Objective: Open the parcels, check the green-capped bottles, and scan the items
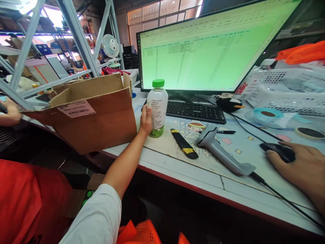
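My left hand (146, 120) is wrapped round a clear plastic bottle (159, 108) with a green cap and printed label, which stands upright at the desk's front left. Just left of that hand is an open cardboard box (101, 118) with a white sticker. On the right, my right hand (302, 162) rests over a black computer mouse (278, 151), fingers curved around it. Between the hands lie a black and yellow box cutter (184, 144), a grey barcode scanner (223, 150) with a cable, and a black pen (225, 132).
A large monitor (210, 57) with a green spreadsheet stands behind a black keyboard (195, 111). Tape rolls (266, 115), a penguin toy (230, 104) and a white basket (286, 88) sit at right. Metal shelving rises at left, where another person's hand (11, 113) shows.
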{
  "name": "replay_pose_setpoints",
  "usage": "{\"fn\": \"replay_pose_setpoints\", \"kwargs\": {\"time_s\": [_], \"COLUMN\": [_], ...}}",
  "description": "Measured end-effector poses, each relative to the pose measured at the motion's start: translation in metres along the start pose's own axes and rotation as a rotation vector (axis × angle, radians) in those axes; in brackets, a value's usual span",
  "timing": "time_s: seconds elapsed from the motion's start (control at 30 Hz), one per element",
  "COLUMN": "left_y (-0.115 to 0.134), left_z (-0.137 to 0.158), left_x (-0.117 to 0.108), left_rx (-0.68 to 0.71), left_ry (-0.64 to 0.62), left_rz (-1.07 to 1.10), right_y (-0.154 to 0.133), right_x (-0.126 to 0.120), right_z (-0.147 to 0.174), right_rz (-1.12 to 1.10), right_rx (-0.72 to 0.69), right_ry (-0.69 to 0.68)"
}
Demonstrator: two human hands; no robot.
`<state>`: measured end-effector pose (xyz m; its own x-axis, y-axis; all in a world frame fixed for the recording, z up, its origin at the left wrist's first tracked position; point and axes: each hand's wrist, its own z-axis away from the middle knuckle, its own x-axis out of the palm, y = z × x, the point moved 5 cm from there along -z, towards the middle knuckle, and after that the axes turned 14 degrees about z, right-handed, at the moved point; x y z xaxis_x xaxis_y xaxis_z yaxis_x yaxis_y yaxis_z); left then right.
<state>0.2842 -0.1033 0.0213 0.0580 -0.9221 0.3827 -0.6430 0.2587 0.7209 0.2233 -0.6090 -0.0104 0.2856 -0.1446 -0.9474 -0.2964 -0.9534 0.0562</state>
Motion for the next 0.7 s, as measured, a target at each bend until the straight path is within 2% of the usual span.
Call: {"fn": "replay_pose_setpoints", "kwargs": {"time_s": [0.37,0.7], "left_y": [0.001,0.007], "left_z": [0.001,0.003], "left_x": [0.000,0.001], "left_rx": [0.050,0.103], "left_ry": [-0.005,0.024], "left_rz": [-0.024,-0.113], "right_y": [0.008,0.007], "right_x": [0.012,0.012], "right_z": [-0.002,-0.002], "right_rz": [-0.011,0.003], "right_rx": [-0.037,-0.032], "right_ry": [0.026,0.021]}}
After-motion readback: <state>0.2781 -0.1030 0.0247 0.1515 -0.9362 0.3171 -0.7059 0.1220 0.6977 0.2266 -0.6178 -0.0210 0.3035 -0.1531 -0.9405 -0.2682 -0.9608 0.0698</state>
